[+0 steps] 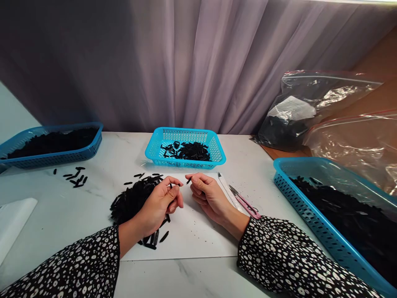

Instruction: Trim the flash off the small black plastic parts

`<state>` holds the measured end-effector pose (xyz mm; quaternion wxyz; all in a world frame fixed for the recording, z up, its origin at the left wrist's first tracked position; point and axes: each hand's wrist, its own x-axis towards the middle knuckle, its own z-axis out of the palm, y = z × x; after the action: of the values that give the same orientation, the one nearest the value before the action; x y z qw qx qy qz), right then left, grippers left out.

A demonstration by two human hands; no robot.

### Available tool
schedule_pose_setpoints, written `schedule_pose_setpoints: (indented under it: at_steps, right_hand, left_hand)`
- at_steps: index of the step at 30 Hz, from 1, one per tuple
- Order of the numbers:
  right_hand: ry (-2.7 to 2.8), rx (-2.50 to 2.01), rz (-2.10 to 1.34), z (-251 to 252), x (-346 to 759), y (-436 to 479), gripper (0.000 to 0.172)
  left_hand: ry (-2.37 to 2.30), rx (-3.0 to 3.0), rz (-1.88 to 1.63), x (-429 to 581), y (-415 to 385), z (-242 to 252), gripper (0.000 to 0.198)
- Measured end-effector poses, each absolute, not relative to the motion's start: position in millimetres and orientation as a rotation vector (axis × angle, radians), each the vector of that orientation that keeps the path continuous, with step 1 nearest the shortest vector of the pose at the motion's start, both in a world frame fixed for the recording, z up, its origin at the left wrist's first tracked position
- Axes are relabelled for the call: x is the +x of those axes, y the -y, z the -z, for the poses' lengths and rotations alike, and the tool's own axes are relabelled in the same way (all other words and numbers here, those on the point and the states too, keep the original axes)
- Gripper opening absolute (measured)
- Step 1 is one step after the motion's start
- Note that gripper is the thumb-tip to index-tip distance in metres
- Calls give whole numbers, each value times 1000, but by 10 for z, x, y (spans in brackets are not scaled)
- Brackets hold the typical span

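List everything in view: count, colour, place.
Baskets: three, blue, left, back centre, right
Black pieces: many, black, across baskets, sheet, table
White sheet: one, white, beneath hands
Pink-handled cutter: one, pink, near right wrist
Slim item: one, pale, beside cutter
Plastic bags: two, clear, back right
Brown surface: one, brown, behind bags
Table: one, white, beneath baskets
Curtain: one, purplish, behind table
Wall: one, pale, left
Unclear item: one, white, left edge
Sleeves: two, black-and-white, bottom
Left hand: one, bare, near pile
Right hand: one, bare, centre
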<state>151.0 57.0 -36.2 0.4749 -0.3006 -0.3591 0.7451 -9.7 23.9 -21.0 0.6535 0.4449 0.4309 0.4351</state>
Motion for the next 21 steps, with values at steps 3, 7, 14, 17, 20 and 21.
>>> schedule_pose_setpoints:
  at_steps: [3,7,14,17,20,21]
  right_hand:
    - [863,-738,-1813,375,1510,-581,33]
    - [835,-745,-1823,373,1515,-591,31]
    - [840,-751,-1830,346,1524,-574,36]
    - [847,-754,-1835,349,1526,-573,36]
    - [842,-741,-1850,356,1526,-578,37]
    - [838,-737,-1855,356,1526,-579,37]
  left_hand:
    - [-950,1015,-970,-108,-237,212,36]
    - [-928,1025,-952,-115,-230,180,35]
    - [-901,1031,-949,-103,-221,133,30]
    - [-921,1059,-930,-101,-220,144,25]
    - [-944,1090,-917,-104,-224,162,24]
    - [-946,1099,-912,-104,-226,166,26]
